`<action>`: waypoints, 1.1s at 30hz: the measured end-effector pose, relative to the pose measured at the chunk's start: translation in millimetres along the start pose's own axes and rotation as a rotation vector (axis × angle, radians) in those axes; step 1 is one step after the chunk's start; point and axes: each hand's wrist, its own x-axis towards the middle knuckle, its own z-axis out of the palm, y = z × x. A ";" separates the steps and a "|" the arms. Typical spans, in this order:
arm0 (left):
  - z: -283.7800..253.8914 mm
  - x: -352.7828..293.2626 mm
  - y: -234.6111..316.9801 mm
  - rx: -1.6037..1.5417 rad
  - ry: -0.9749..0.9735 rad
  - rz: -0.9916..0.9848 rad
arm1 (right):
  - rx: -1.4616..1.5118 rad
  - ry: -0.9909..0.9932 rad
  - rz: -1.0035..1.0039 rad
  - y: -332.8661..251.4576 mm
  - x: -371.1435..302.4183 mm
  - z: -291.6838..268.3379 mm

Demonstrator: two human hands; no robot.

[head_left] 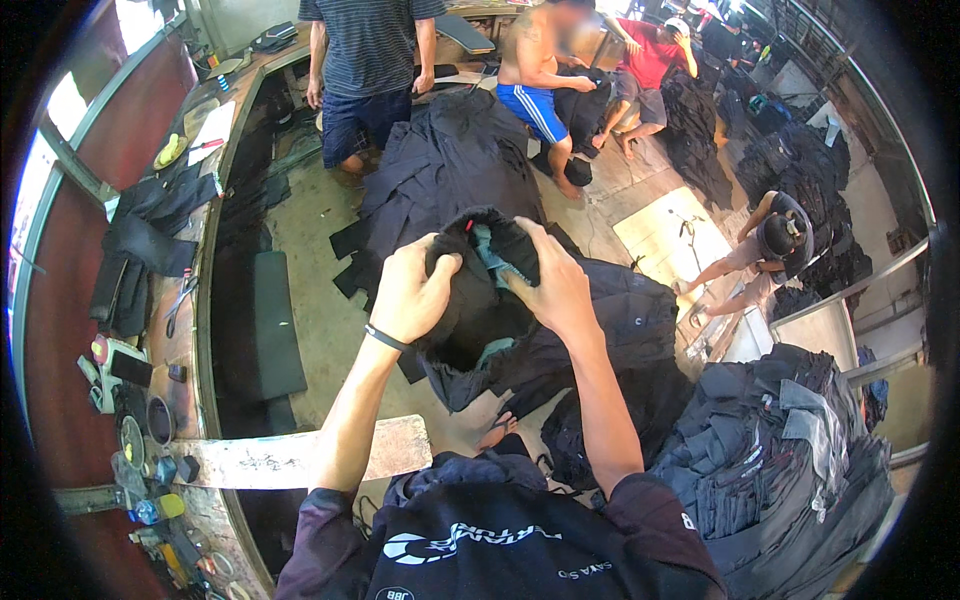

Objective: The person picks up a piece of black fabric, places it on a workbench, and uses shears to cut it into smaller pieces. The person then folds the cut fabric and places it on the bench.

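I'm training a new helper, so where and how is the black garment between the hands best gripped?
Probably grip the black garment by opposite sides of its upper part, coming from the person's own side, as the left hand and right hand do. The cloth looks limp and folds open between them, so two spaced grips should keep it spread.

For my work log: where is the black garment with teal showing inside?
In the head view's centre, the black garment is held between the left hand and right hand, with dark cloth piled beyond.
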 end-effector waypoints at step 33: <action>-112.8 -76.5 -68.5 -0.065 -0.064 0.019 | 0.805 -0.146 0.287 -83.8 -17.5 124.0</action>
